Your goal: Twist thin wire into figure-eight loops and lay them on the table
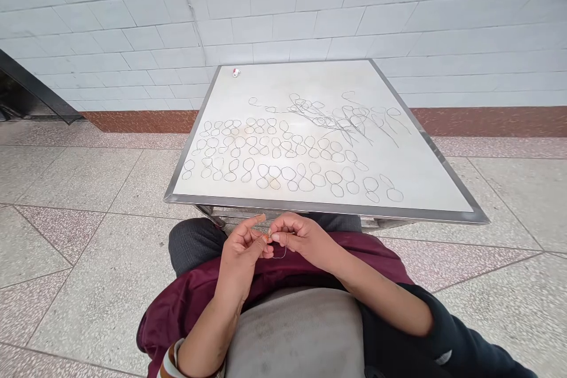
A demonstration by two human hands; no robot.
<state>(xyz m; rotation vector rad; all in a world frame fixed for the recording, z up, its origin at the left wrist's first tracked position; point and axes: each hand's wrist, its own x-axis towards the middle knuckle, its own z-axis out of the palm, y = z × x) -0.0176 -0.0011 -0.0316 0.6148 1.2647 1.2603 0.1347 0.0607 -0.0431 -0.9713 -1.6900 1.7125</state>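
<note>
In front of my lap, just below the table's near edge, my left hand [240,253] and my right hand [310,238] meet with their fingertips pinched together. Between them is a thin wire [284,253], its loose part curving down under the fingers. My left thumb and fingers close on one part of it, while my right thumb and index finger pinch it close beside. A small orange spot shows at the left thumb tip, too small to name. Tan tape seems to wrap a left fingertip. The fingers hide most of the wire's shape.
Rows of figure-eight wire loops [275,171] lie across the near half of the white table [425,189]. Behind them spreads a tangled pile of looped wires [325,120]. A small white-and-red object [236,72] sits at the far left corner, before a tiled wall [283,29].
</note>
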